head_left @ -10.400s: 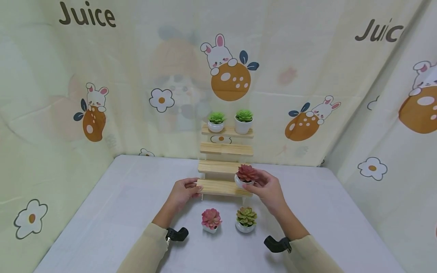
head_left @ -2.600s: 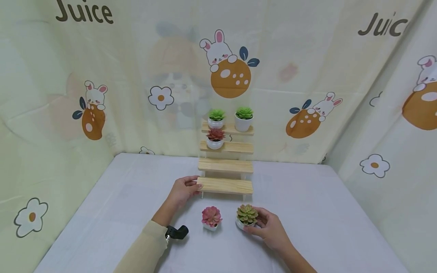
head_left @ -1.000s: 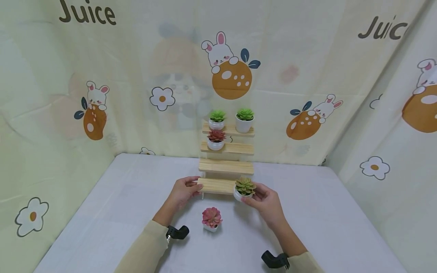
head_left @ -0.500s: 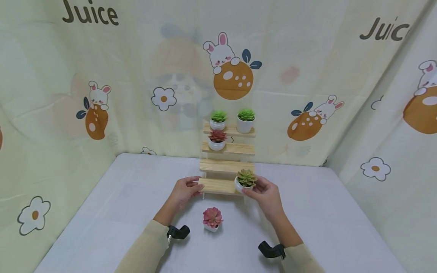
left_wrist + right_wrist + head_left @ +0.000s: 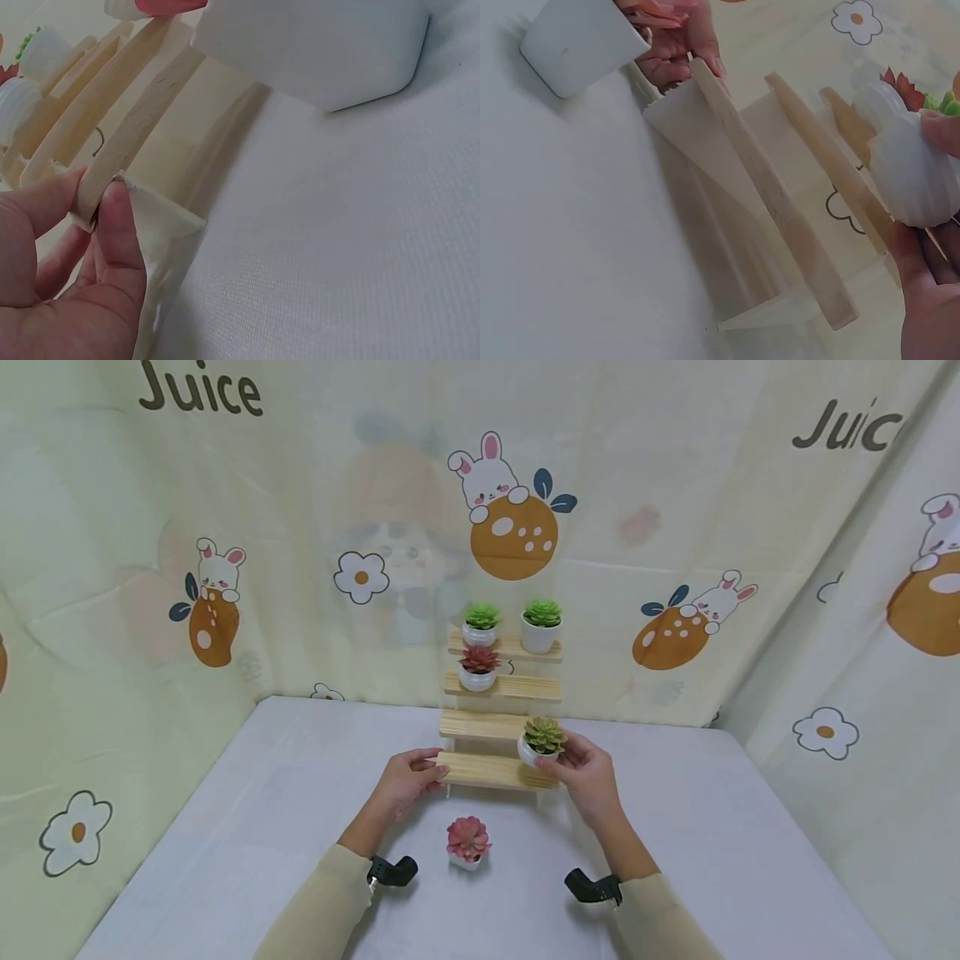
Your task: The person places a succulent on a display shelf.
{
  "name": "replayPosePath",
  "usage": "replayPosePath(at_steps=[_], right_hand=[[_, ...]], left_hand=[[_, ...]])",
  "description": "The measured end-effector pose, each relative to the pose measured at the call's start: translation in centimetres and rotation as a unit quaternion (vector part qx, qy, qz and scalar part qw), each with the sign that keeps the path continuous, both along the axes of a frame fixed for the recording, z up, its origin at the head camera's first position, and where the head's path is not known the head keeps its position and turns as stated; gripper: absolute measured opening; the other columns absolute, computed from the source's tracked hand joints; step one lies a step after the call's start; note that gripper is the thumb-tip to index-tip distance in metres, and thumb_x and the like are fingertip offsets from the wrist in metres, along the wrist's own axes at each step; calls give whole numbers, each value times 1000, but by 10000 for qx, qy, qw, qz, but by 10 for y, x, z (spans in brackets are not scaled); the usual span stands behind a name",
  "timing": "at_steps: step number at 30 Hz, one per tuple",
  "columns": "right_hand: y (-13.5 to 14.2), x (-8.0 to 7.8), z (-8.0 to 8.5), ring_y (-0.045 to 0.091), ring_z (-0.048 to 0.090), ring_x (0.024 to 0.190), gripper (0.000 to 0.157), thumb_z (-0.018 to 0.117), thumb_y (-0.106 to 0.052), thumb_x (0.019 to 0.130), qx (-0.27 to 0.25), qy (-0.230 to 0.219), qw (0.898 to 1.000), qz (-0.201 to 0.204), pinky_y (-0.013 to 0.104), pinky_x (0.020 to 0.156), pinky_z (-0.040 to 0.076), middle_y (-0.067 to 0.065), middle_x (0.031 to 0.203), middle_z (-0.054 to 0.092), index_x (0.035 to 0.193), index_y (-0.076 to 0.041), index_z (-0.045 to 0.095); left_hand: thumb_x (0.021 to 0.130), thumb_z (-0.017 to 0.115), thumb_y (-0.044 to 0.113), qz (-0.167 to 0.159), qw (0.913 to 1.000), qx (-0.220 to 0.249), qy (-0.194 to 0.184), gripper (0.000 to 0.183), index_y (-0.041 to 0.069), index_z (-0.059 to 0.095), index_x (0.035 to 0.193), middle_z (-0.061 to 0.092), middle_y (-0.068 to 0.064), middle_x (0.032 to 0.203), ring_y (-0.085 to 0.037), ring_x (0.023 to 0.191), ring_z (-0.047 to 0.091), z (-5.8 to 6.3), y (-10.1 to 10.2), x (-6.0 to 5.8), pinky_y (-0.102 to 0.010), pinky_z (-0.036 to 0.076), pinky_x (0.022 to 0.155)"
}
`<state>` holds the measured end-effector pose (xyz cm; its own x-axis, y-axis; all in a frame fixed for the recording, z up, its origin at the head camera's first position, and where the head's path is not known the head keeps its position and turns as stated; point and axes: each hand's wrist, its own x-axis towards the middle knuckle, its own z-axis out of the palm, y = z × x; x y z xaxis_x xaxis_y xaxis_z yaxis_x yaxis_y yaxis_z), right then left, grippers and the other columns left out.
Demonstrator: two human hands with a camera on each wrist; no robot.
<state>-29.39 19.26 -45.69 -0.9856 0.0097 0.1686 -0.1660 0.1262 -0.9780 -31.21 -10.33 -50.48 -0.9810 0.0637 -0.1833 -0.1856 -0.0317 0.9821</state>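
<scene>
My left hand (image 5: 401,785) pinches the left end of the lowest board (image 5: 480,768) of a tiered wooden shelf stand; the left wrist view has thumb and fingers on both faces of the board (image 5: 139,124). In my right hand (image 5: 592,781) is a potted olive-green succulent (image 5: 542,739), its white ribbed pot (image 5: 915,172) held between thumb and fingers. It is at the right end of the two lower boards, seemingly raised above the lowest. A pink succulent (image 5: 467,839) in a white angular pot stands on the table in front of the stand.
A dark red succulent (image 5: 478,664) sits at the left of the second board from the top. Two bright green ones, left (image 5: 481,618) and right (image 5: 542,625), occupy the top board. Behind the white-covered table (image 5: 300,827) hangs a printed curtain (image 5: 300,485).
The dark red succulent went from my right hand onto the second-highest board. My right hand then took the olive-green succulent off the table and raised it. My left hand stayed on the lowest board.
</scene>
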Motion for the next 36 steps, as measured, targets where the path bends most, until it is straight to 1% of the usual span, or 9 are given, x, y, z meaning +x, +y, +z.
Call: replayPosePath(at_steps=[7,10,14,20,23,30,33,36], right_hand=[[1,-10,5,6,64,118,61,85,-8,83,-5,83,10000,25,13,97,55,17,141,62,139,-2,60],[2,-14,7,7,64,117,61,86,-13,83,90,131,9999,-14,13,95,55,17,140,63,137,-3,61],[4,-18,13,8,64,118,64,88,-22,82,204,167,9996,-23,12,94,55,14,140,63,138,-6,61],[3,-24,23,9,65,117,63,88,-18,82,35,322,9995,38,14,93,57,16,139,64,137,-3,61],[3,-26,28,9,65,117,63,88,-19,83,101,343,9994,-27,13,93,56,15,140,64,138,-5,61],[1,-33,39,20,62,125,62,86,-22,84,267,292,9991,-137,11,93,55,13,140,63,139,-7,61],[1,-36,45,25,60,129,63,86,-22,85,322,287,9990,-119,11,93,55,14,142,62,140,-5,60],[0,-39,51,28,58,132,65,85,-23,86,309,285,9991,-79,12,93,56,15,144,60,142,-5,58]], left_hand=[[95,72,6,-8,10000,-1,3,44,0,62,137,68,-17,111,-16,84,69,0,1,0,-30,65,78],[95,72,7,-30,10000,-32,5,44,0,61,137,69,-17,112,-16,84,69,1,1,0,-30,65,77],[95,72,6,-35,10000,-55,-15,44,0,62,137,69,-18,113,-16,84,70,2,1,1,-30,65,78],[95,72,6,-9,10000,-60,-44,44,1,62,137,69,-19,113,-17,84,70,1,1,1,-31,65,79],[95,73,7,-12,9999,-85,-59,45,1,62,137,69,-18,113,-17,85,70,1,1,1,-32,65,80],[94,73,8,3,9999,-12,-149,45,3,62,137,69,-17,112,-18,86,70,2,0,2,-30,65,80],[95,73,8,-14,10000,-43,-88,45,1,61,137,69,-17,111,-18,86,70,2,1,3,-30,65,79],[94,73,5,-15,10000,73,-54,44,-1,61,137,69,-17,109,-17,86,70,0,1,2,-29,65,77]])
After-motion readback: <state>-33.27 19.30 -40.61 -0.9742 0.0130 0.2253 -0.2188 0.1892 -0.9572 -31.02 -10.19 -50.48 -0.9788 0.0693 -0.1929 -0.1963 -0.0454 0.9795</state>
